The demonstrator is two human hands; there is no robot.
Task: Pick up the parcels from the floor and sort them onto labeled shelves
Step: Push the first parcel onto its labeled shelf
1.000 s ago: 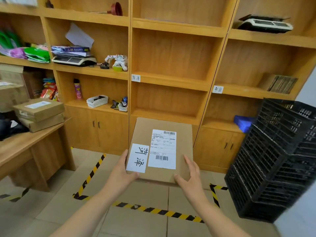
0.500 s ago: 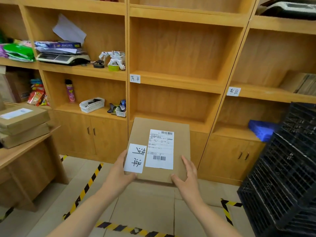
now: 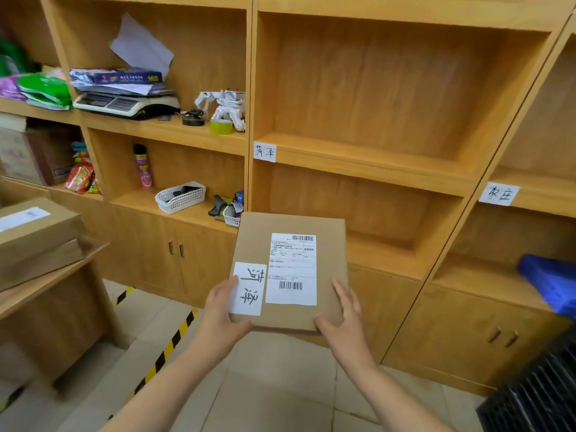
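Note:
A flat brown cardboard parcel (image 3: 330, 244) is held level in front of me, at the height of the lower middle shelf. It carries a white shipping label and a handwritten white slip. My left hand (image 3: 222, 310) grips its near left corner, thumb on the slip. My right hand (image 3: 343, 319) grips its near right corner. The wooden shelf unit (image 3: 367, 160) stands just behind it. A handwritten label (image 3: 265, 151) is stuck on the middle shelf's edge and another label (image 3: 498, 193) on the right shelf's edge.
A wooden desk (image 3: 46, 285) at left carries two stacked brown parcels (image 3: 34, 232). The left shelves hold a scale, papers, a spray can and small white baskets. A blue package (image 3: 551, 282) lies on the right lower shelf. A black crate (image 3: 536, 397) stands at bottom right. Yellow-black tape marks the floor.
I have moved closer to the shelves with the parcel in both hands; the shelves now fill the view and the black crates have slid off to the right.

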